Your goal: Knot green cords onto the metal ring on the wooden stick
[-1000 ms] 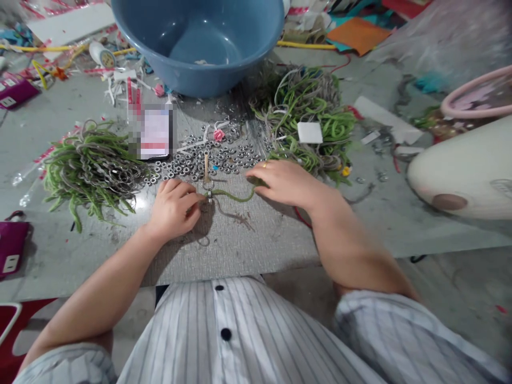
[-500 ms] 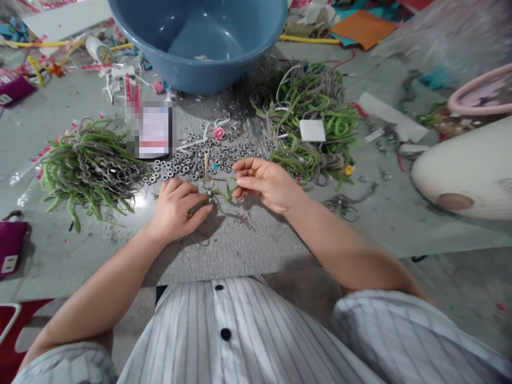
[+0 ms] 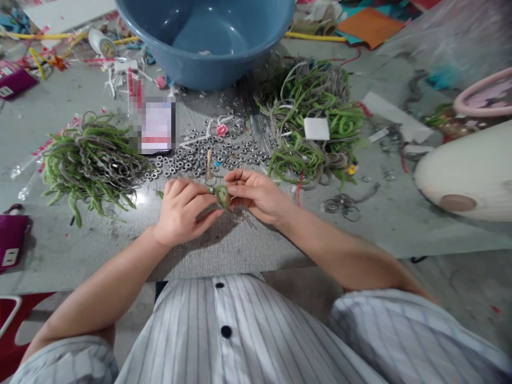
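Observation:
A green cord is bent into a loop between my two hands, just above the table. My left hand pinches it near a small metal nut. My right hand has its thumb and fingers closed on the right side of the loop. Thin grey cord ends trail below my right fingers. Just beyond my hands an upright wooden stick rises amid many loose metal nuts. A heap of green and grey cords lies to the left, a tangled pile to the right.
A large blue basin stands at the back. A phone lies left of the nuts, and a white square rests on the right pile. A cream rounded object fills the right side. Purple boxes sit far left.
My right hand has moved left, close to my left hand. The green cord, stretched between them before, is now gathered in a tighter loop. The whole view has shifted slightly.

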